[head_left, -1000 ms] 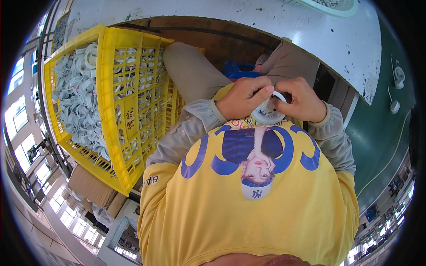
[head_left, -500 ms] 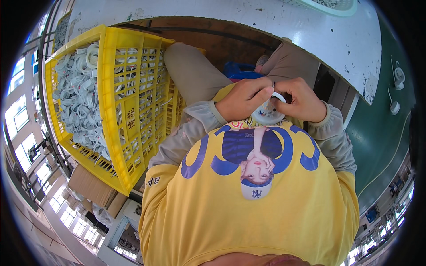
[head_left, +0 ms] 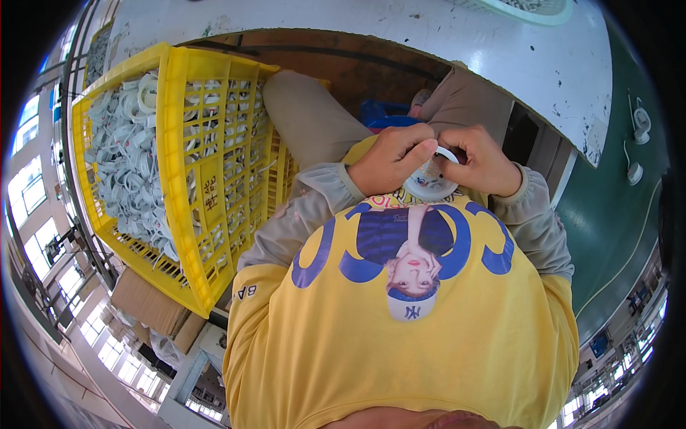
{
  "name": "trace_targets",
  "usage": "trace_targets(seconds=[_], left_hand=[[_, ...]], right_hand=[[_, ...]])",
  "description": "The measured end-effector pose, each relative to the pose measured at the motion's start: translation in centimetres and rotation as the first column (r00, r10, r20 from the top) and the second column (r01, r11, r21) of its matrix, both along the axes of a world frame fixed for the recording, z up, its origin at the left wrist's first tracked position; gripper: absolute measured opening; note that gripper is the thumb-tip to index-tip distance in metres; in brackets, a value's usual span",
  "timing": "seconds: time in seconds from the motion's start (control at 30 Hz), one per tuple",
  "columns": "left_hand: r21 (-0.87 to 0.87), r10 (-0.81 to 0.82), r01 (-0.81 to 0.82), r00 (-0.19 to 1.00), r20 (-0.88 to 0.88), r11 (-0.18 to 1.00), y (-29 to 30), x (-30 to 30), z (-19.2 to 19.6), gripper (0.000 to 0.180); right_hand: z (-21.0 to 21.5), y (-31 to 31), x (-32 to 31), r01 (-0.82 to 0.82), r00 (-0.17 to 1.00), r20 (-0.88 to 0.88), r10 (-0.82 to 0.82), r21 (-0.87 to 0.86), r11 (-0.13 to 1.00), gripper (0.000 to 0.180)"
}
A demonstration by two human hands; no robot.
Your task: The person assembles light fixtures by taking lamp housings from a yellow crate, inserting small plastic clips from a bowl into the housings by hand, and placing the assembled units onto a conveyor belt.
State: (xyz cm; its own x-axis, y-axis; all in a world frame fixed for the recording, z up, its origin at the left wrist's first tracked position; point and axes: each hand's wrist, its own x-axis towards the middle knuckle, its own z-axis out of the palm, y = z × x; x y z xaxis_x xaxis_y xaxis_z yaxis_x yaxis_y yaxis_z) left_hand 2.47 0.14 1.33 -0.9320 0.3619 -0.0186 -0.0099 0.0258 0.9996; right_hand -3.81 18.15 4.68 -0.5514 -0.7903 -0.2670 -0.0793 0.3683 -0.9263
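Observation:
Close in front of my chest, both hands grip a small white ring-shaped plastic part (head_left: 431, 195) over my lap. On its left side my left hand (head_left: 391, 161) is closed, with the thumb and fingers pinching its upper edge. My right hand (head_left: 484, 160) curls over the opposite side, its thumb pressed at the opening. Both hands meet at the top of the part, and the fingers hide that upper portion. What lies inside the ring is too small to make out.
Left of my legs stands a tilted yellow plastic crate (head_left: 175, 179) holding many grey-white plastic parts (head_left: 128, 168). A white worktable (head_left: 321, 18) spans the far side, with a pale basket (head_left: 547, 14) on it. White corded pieces (head_left: 634, 171) lie on the green surface at right.

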Motion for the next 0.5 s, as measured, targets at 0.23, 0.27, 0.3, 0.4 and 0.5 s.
trace_targets(seconds=[0.23, 0.27, 0.3, 0.4, 0.5], left_hand=[[-0.011, 0.003, -0.003, 1.000, 0.028, 1.000, 0.13, 0.12, 0.07, 0.024], [0.003, 0.012, -0.012, 0.999, 0.032, 1.000, 0.18, 0.09, 0.03, 0.022], [0.001, 0.010, -0.010, 0.999, 0.031, 1.000, 0.15, 0.06, 0.05, 0.022], [0.005, -0.005, 0.005, 0.998, 0.070, 1.000, 0.13, 0.08, 0.20, 0.021], [-0.005, 0.026, -0.026, 0.999, 0.025, 1.000, 0.31, 0.16, 0.26, 0.021]], right_hand=[[-0.13, 0.12, -0.07, 0.007, 1.000, 0.007, -0.007, -0.013, 1.000, 0.019], [-0.11, 0.16, -0.10, 0.000, 1.000, 0.022, 0.000, -0.009, 1.000, 0.019], [-0.06, 0.16, -0.12, 0.002, 1.000, 0.021, -0.002, -0.011, 1.000, 0.019], [0.01, 0.15, -0.12, 0.000, 1.000, 0.013, 0.001, -0.033, 0.999, 0.018], [-0.20, 0.20, -0.10, -0.012, 1.000, -0.026, 0.011, -0.023, 1.000, 0.016]])
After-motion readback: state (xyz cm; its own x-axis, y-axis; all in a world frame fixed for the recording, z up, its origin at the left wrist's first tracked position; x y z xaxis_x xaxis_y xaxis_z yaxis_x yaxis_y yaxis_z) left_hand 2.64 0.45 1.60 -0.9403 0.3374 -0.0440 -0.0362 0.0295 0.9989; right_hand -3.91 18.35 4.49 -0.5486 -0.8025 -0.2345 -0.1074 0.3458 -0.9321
